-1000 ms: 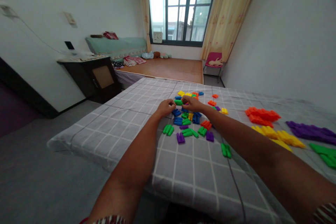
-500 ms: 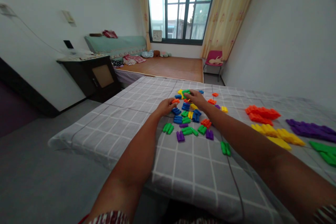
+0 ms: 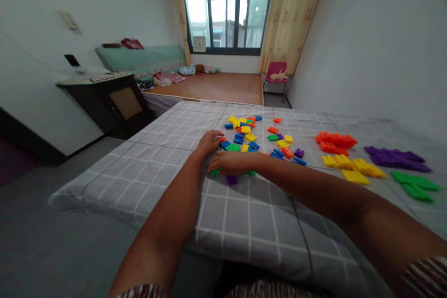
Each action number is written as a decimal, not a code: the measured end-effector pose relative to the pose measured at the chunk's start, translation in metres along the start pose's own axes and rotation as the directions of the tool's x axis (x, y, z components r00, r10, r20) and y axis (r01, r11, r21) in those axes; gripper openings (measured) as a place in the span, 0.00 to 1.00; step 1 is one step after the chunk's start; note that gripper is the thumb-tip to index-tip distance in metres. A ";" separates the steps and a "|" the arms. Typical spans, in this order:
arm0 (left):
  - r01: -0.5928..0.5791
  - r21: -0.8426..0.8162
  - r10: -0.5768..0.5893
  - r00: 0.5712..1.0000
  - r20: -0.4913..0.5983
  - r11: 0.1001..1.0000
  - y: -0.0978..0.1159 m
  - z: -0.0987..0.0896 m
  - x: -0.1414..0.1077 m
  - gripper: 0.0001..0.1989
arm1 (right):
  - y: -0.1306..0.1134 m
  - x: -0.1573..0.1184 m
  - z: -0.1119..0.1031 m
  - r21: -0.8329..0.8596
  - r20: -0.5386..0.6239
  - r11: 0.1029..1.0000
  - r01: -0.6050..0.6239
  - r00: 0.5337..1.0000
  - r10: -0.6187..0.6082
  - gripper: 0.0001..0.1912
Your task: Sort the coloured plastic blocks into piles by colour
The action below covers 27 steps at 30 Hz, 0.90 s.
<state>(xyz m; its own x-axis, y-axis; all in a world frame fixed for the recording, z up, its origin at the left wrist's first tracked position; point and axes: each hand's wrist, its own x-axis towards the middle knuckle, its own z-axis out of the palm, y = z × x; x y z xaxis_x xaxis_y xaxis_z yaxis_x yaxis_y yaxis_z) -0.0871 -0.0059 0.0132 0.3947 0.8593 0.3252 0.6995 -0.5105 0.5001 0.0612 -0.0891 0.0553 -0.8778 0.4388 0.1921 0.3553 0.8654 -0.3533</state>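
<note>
My left hand (image 3: 210, 142) is at the left edge of the loose plastic pieces, its fingers closed round an orange piece (image 3: 222, 139). My right hand (image 3: 225, 162) reaches across to the left, palm down, just nearer to me than my left hand. Its fingertips are over a green piece (image 3: 214, 173); whether they grip it is hidden. A purple piece (image 3: 232, 180) shows below the right hand. Yellow pieces (image 3: 250, 138), blue pieces (image 3: 239, 138) and other green pieces (image 3: 233, 147) lie beyond it.
On the checked cloth (image 3: 258, 216), grouped orange (image 3: 335, 142), yellow (image 3: 352, 165), purple (image 3: 396, 157) and green (image 3: 415, 185) pieces lie to the right. Beyond the table are a low bed (image 3: 223, 87), a pink chair (image 3: 277, 72) and a dark cabinet (image 3: 117, 102).
My right hand has moved from the far side of the pieces toward me and left. Blue and orange pieces now show beside its forearm. The view has shifted slightly.
</note>
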 end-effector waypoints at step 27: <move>0.092 0.188 -0.117 0.985 0.123 0.978 -0.038 -0.003 0.021 0.26 | 0.038 -0.535 -0.104 0.602 -0.334 0.099 -0.792 -0.138 0.933 0.21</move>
<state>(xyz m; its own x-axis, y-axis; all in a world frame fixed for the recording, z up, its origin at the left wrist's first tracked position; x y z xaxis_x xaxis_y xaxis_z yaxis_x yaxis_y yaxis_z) -0.1071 0.0312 0.0038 0.3808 0.9102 0.1629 0.8325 -0.4142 0.3680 0.5776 -0.2656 0.0347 0.5594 0.8274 -0.0502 0.5370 -0.4079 -0.7384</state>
